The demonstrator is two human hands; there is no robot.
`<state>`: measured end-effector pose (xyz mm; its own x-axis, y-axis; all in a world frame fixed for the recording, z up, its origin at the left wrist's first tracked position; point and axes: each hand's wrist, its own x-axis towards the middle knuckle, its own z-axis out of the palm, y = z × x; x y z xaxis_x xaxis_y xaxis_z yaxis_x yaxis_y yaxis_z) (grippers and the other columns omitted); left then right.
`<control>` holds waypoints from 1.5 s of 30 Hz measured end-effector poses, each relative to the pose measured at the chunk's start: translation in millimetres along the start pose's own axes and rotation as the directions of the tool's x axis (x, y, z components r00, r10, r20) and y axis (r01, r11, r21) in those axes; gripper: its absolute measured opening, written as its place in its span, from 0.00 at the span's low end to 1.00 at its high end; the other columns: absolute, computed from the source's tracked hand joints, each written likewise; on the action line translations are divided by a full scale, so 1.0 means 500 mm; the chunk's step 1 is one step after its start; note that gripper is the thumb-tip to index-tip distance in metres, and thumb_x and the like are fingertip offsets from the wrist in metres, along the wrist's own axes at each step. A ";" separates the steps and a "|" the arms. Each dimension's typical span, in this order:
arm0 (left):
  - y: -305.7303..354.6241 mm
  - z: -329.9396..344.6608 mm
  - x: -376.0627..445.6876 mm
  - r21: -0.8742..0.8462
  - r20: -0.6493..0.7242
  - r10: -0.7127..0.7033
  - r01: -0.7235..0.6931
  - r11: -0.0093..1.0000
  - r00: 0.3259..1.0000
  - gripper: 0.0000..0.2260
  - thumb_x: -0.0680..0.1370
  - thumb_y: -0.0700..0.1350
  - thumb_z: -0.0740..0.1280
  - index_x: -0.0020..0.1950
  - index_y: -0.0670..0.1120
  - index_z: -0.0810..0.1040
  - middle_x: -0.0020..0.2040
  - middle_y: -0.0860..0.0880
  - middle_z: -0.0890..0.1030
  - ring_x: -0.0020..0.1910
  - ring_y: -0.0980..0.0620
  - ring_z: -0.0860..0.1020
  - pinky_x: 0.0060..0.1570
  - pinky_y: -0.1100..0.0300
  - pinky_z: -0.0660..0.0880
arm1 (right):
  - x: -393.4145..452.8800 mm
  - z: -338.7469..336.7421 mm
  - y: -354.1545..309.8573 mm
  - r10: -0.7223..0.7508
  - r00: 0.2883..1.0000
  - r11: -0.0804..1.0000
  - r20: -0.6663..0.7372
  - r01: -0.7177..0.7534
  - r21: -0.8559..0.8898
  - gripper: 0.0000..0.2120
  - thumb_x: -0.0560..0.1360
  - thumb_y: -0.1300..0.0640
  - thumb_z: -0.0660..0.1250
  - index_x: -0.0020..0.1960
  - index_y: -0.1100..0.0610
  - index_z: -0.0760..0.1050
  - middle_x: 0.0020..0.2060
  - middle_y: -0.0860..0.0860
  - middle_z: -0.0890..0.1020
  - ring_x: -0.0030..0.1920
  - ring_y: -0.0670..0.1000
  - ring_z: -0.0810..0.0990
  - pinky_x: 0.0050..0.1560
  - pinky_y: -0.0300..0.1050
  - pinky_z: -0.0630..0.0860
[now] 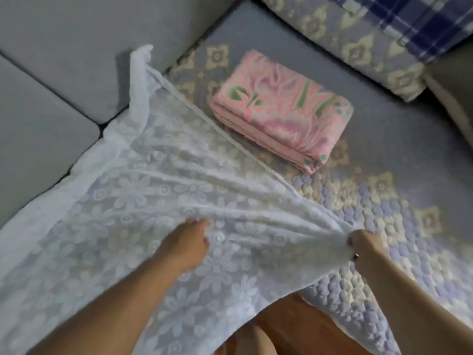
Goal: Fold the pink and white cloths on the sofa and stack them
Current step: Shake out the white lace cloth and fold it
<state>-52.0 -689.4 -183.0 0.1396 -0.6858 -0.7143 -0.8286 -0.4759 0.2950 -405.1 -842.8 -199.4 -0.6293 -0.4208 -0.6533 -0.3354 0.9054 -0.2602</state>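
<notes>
One of two done: pink cloth (pixel 281 111) folded on sofa (pixel 399 139) | white cloth (pixel 143 190) spread, unfolded | right hand (pixel 363 249) pinching its corner | left hand (pixel 189 242) curled, gathering its middle | left: fold, stack

Bare quilted cover (pixel 399 155) right of pink cloth (pixel 281 111); cushion (pixel 358 44) blocks behind

Folded cloth (pixel 281 111) sits toward the sofa's (pixel 384 139) back; lace cloth (pixel 143 190) spreads left of it, overhanging the front edge.
</notes>
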 end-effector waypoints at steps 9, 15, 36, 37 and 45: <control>0.203 -0.197 0.340 0.385 -0.224 0.340 -0.238 0.892 0.913 0.21 0.81 0.44 0.60 0.74 0.53 0.66 0.71 0.48 0.69 0.64 0.40 0.75 0.58 0.47 0.75 | 0.043 -0.004 0.029 -0.096 0.979 0.986 0.182 0.067 0.154 0.09 0.72 0.66 0.69 0.51 0.62 0.74 0.41 0.60 0.77 0.40 0.59 0.76 0.35 0.47 0.71; 0.229 -0.143 0.402 0.514 -0.160 0.247 -0.133 0.847 0.956 0.16 0.81 0.49 0.58 0.69 0.50 0.69 0.63 0.40 0.74 0.57 0.34 0.77 0.54 0.46 0.73 | 0.080 -0.073 0.083 -0.382 0.863 0.910 0.330 0.414 -0.029 0.08 0.75 0.64 0.73 0.51 0.59 0.75 0.40 0.56 0.79 0.35 0.52 0.77 0.33 0.43 0.72; 0.052 0.242 0.028 0.036 -0.351 0.116 -0.110 0.993 0.929 0.27 0.70 0.41 0.75 0.70 0.45 0.75 0.76 0.38 0.61 0.73 0.36 0.65 0.69 0.42 0.71 | 0.035 -0.058 0.098 -0.267 0.848 0.862 0.457 -0.002 0.507 0.16 0.79 0.64 0.65 0.66 0.58 0.75 0.55 0.57 0.84 0.52 0.56 0.84 0.48 0.50 0.80; 0.024 0.244 0.021 0.021 -0.348 0.074 -0.071 0.997 0.935 0.28 0.69 0.40 0.75 0.69 0.45 0.76 0.76 0.38 0.62 0.73 0.36 0.65 0.68 0.41 0.71 | 0.011 -0.046 0.085 -0.244 0.904 0.881 0.352 0.055 0.471 0.15 0.77 0.66 0.66 0.64 0.60 0.76 0.51 0.56 0.84 0.47 0.54 0.84 0.42 0.45 0.79; -0.144 0.083 0.090 0.011 -0.382 -0.194 0.214 0.977 0.904 0.30 0.75 0.44 0.70 0.76 0.47 0.68 0.77 0.36 0.61 0.74 0.34 0.61 0.73 0.42 0.64 | -0.069 0.082 0.009 -0.655 0.751 0.701 -0.077 0.568 -0.431 0.35 0.71 0.65 0.65 0.75 0.51 0.61 0.76 0.53 0.59 0.74 0.57 0.57 0.76 0.53 0.57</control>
<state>-8.7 -663.2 -262.9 0.4939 -0.7378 -0.4602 -0.7852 -0.6057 0.1284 -356.1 -822.0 -207.0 -0.3068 -0.9139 -0.2657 -0.8947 0.3722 -0.2470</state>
